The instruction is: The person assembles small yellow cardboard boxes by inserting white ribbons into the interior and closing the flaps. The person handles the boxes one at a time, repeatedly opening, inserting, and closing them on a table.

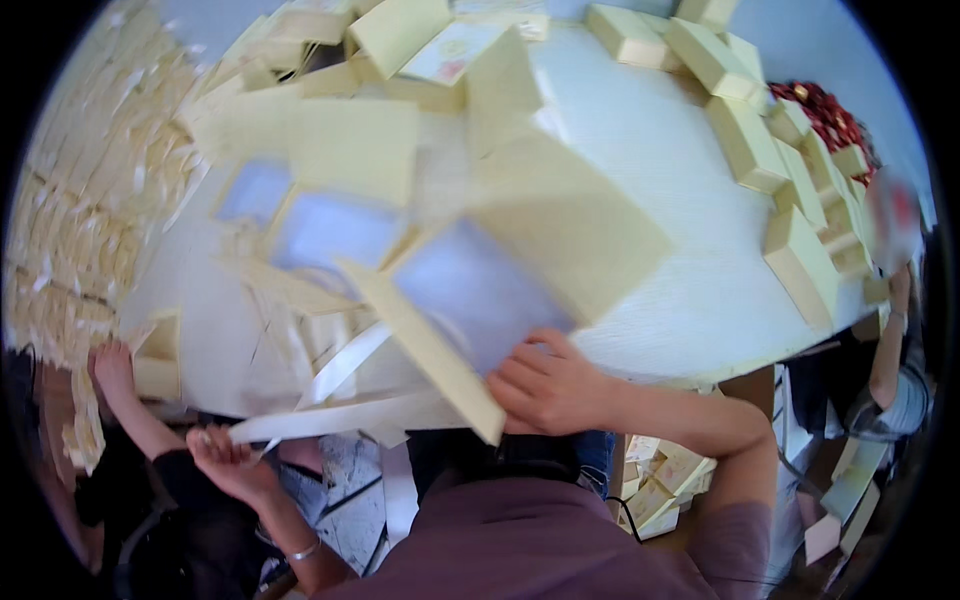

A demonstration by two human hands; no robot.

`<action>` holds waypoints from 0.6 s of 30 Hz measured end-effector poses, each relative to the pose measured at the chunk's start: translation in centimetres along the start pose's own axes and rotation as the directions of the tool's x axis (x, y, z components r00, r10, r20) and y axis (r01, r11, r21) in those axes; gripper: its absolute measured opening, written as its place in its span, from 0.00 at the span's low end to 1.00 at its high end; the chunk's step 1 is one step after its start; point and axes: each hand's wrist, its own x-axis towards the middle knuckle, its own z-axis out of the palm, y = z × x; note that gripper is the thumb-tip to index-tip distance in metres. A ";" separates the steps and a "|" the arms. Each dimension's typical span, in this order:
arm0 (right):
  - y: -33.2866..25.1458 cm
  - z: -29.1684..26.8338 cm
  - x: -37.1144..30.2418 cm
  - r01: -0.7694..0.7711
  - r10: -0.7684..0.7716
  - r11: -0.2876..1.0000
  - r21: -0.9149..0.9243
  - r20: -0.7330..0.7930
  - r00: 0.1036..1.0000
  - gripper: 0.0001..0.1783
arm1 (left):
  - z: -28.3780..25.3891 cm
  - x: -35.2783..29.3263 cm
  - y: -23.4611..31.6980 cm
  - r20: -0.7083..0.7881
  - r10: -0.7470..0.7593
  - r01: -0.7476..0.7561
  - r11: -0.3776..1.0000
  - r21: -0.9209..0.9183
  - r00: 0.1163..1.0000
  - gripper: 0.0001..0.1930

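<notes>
My right hand (545, 385) grips the near right corner of an opened cream cardboard box (425, 340). Its inside is pale lavender, and its lid panel (570, 225) stands raised behind, blurred by motion. My left hand (230, 455) is closed, pinching the end of a flat white strip (335, 418). The strip stretches across to the box's near wall; whether it is fixed there I cannot tell. A second white strip (348, 360) slants up beside the box. Two more opened boxes with lavender insides, one of them here (335, 230), lie just beyond.
Cream boxes (740, 140) line the table's right side, with a red shiny heap (825, 120) behind. Stacked pale pieces (100, 220) fill the far left. A co-worker's hand (112, 365) is near a small box (158, 355); another person (890, 350) is at right.
</notes>
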 end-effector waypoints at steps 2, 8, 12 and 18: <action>0.6 1.9 2.3 0.051 -0.051 0.998 0.021 0.014 0.999 0.17 | -1.6 0.1 0.0 -0.046 0.028 -0.023 0.993 0.117 0.999 0.15; 2.1 7.9 9.9 0.147 -0.144 0.986 0.084 -0.044 0.989 0.15 | -3.9 -1.1 -0.9 0.077 0.013 -0.048 0.879 0.474 0.997 0.09; 3.9 5.1 9.5 0.127 -0.166 0.979 -0.160 -0.261 0.951 0.20 | -6.7 -5.2 -4.7 0.642 0.060 -0.484 0.712 0.508 0.764 0.13; 12.9 -6.8 -3.0 -0.360 0.293 0.784 -0.506 -0.210 0.933 0.28 | -3.7 -9.7 -3.3 0.910 -0.404 -0.946 0.321 0.044 -0.095 0.14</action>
